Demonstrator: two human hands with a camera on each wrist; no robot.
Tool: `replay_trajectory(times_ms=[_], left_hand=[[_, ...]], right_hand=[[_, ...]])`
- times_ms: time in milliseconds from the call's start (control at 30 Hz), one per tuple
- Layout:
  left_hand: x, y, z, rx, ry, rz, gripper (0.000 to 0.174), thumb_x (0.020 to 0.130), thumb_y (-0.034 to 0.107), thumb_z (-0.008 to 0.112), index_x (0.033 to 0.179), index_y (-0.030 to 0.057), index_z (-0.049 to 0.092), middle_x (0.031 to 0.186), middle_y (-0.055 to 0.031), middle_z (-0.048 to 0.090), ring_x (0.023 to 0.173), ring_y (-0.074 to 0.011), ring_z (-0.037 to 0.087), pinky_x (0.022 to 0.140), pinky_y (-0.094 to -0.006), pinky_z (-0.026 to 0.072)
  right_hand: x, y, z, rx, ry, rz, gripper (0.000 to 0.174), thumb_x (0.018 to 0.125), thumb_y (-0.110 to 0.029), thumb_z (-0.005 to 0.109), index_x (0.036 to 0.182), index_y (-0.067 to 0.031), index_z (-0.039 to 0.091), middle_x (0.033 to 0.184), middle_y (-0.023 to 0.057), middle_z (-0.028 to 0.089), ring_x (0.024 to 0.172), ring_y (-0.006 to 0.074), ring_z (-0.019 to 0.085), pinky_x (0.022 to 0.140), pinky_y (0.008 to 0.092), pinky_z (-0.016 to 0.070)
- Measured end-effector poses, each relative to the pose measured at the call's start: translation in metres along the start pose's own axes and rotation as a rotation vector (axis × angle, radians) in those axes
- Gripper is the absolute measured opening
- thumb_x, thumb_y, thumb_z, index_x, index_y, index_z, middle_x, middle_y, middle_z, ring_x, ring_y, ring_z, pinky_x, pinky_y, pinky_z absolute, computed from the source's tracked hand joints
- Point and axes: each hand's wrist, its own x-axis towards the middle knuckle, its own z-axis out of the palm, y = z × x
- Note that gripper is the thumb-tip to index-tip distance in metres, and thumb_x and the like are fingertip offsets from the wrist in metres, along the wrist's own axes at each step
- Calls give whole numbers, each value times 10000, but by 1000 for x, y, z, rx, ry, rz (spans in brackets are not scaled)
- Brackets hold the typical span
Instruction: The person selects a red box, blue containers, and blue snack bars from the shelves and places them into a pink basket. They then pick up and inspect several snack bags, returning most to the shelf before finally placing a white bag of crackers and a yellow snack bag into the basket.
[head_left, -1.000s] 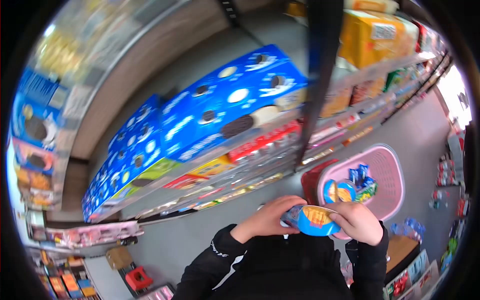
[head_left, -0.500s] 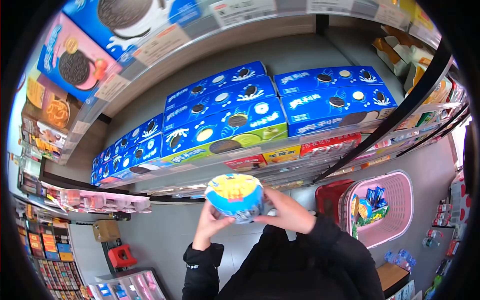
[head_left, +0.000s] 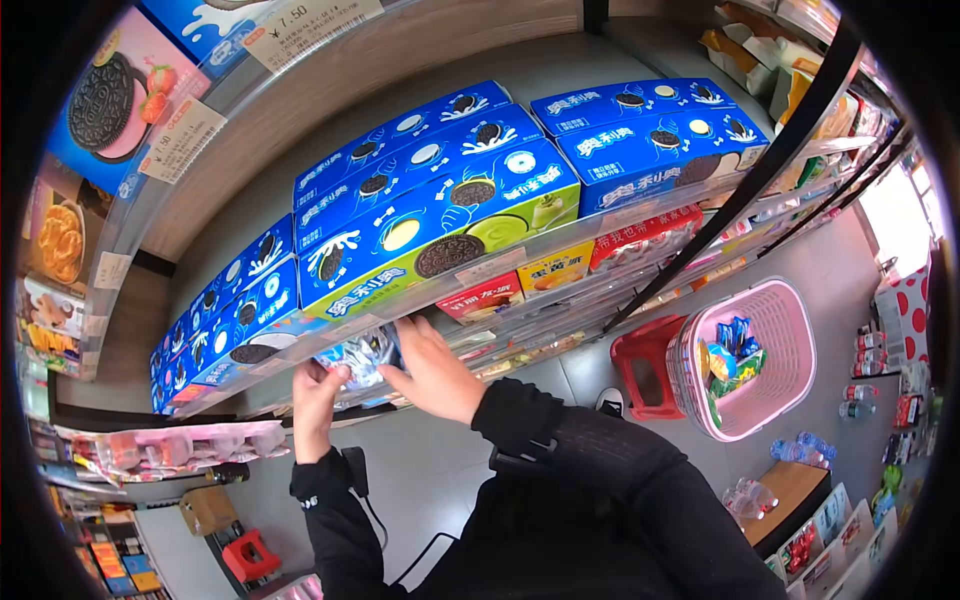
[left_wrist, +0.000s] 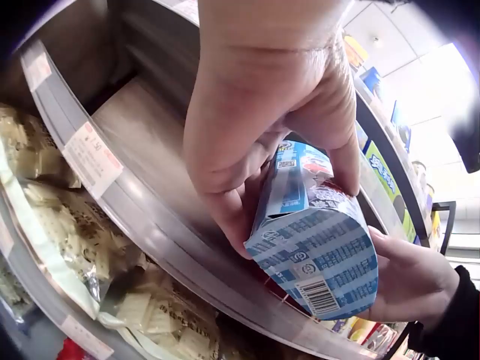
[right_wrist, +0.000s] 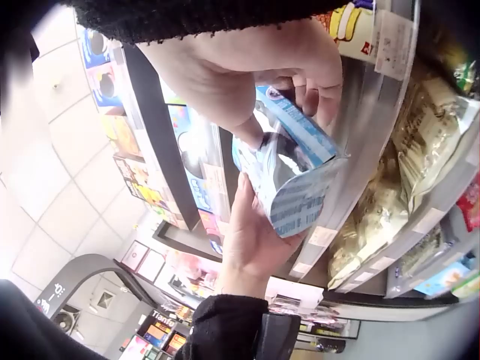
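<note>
Blue snack pack (head_left: pixel 360 355) sits at the lip of a shelf (head_left: pixel 520 262), under the blue cookie boxes (head_left: pixel 440 225). It is held between the left hand (head_left: pixel 318 395) and right hand (head_left: pixel 435 370), both equally near. Off to the right, a pink basket (head_left: pixel 795 330) holds several bright packets.

From the left wrist, the left grip curls round the pack's (left_wrist: pixel 315 247) upper end, and its long axis points out from the shelf.

From the right wrist, the right grip pinches the top while the left palm props it underneath.
</note>
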Motion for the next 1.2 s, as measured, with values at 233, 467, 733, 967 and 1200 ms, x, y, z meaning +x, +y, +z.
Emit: replay_trajectory(times_ms=[233,467,733,967,1200], left_hand=[[67,-52,-39,376,86,0,375,664,-55,603,1011,-19,464,1011,-92,501,909,-176,491,763,-289,421],[75,-50,-44,1182,-9,103,200,787,164,491,948,46,488,900,-85,522,816,-189,521,682,-348,424],[107,-101,-114,1730,33,750,179,793,210,464,909,78,497,810,-70,517,682,-166,504,530,-350,404],[111,-100,-128,1751,-197,472,180,782,183,490,909,57,507,842,-84,529,684,-177,500,531,-335,411],[55,-34,-8,760,-69,50,351,757,97,561,1075,0,450,1090,-130,482,977,-166,461,781,-290,398]], right_hand=[[30,36,33,-142,177,-32,326,663,-84,522,974,3,485,1001,212,472,962,372,415,828,439,318],[59,57,41,-12,-10,217,277,769,-185,456,1002,-43,502,1092,145,473,1012,304,422,837,370,340],[75,61,40,6,-167,400,444,803,-328,429,1150,-53,392,1215,123,372,1114,257,344,906,350,284],[66,80,56,83,-99,304,379,803,-273,426,1097,-36,441,1146,140,441,1055,276,408,868,340,332],[0,38,25,90,-70,-38,513,652,38,420,1134,112,259,1088,304,340,1030,409,343,878,391,309]])
